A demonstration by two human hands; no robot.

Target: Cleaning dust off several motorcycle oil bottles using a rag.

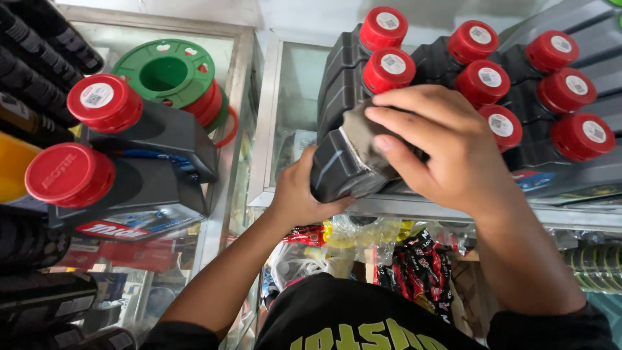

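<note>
1. Left of the grip, two red-capped dark bottles (139, 155) lie on the neighbouring glass case (240, 97), well apart from both hands.
2. Under the near end of the grey bottle (340, 170), the left hand (301, 194) cups it closed.
3. Above, the right hand (447, 146) presses a grey cloth (363, 133) on the bottle, whose long axis runs away from the person.
4. Right of the grip, red-capped bottles (557, 97) lie touching.

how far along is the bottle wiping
Hard to say what is done: no bottle looks plainly cleaner than the rest. In hand: the left hand steadies a dark bottle while the right hand presses a grey cloth on it. Left: possibly the red-capped bottles behind.
</note>
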